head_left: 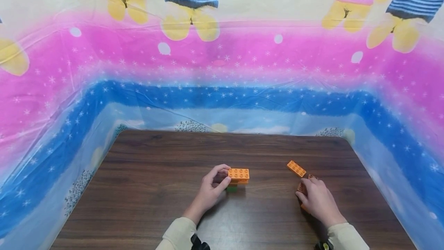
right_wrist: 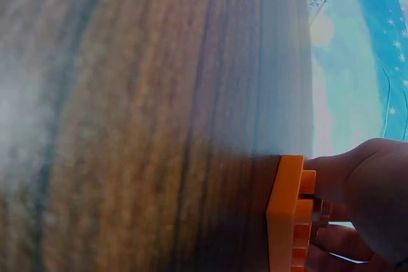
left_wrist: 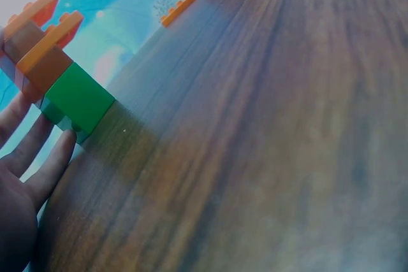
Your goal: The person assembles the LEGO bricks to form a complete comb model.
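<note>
1. We have the left hand [head_left: 209, 186] gripping the 9 o'clock end of the stack [head_left: 238, 173], which lies at that hand's 2 o'clock. Squeezing unevenly could twist its layers apart.
2. Both orange layers jut towards 3 o'clock, past the green block [left_wrist: 80, 99] at the base. If we pressed down on that overhang, the stack could tip or a joint could pop loose.
3. Our right hand [head_left: 320, 199] pinches a brown brick [head_left: 302, 188] at its 10 o'clock (we cannot tell how firmly, since the hand covers much of it). A shallow pinch could let it slip.
4. The lower orange piece [right_wrist: 280, 218] sits beside those fingers, at about 8 o'clock; a careless lift could drag it along.
5. The loose orange plate [head_left: 296, 168] lies at the right hand's 11 o'clock, close enough that our knuckles might knock it across the table [head_left: 145, 203].
</note>
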The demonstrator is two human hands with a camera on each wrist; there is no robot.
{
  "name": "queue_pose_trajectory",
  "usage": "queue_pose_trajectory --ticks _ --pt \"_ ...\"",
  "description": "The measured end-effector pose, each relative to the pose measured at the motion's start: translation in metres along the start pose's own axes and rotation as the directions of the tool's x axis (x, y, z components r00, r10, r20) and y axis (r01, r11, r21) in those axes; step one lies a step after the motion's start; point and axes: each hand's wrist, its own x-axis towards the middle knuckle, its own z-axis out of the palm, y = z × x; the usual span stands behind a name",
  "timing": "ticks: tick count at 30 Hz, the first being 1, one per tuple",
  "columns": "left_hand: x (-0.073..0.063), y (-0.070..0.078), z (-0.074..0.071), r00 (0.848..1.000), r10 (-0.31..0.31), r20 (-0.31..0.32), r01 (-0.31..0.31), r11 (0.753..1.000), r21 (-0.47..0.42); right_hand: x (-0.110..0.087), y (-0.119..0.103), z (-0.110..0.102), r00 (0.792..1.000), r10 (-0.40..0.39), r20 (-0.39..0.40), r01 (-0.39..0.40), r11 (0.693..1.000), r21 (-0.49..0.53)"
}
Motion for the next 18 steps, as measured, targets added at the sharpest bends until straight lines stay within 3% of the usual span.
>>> queue_pose_trajectory --ticks 3,9,14,18 --pt "0.000 0.003 0.000 1.000 0.007 -0.001 -0.007 1.000 0.000 -0.001 0.001 0.001 1.000 -0.001 -0.003 0.001 1.000 -0.004" --pt "0.002 -0.016 -0.002 1.000 0.012 0.022 -0.012 1.000 -0.004 -0.001 0.002 0.001 1.000 -0.010 -0.008 0.010 1.000 -0.009" --pt "0.002 -0.013 0.000 1.000 0.006 0.012 -0.006 1.000 0.011 -0.001 0.000 0.000 1.000 -0.010 -0.013 0.010 1.000 -0.007" --pt "0.000 -0.002 -0.001 1.000 0.006 0.013 -0.006 1.000 0.009 -0.001 -0.001 -0.001 1.000 -0.017 -0.020 0.017 1.000 0.005"
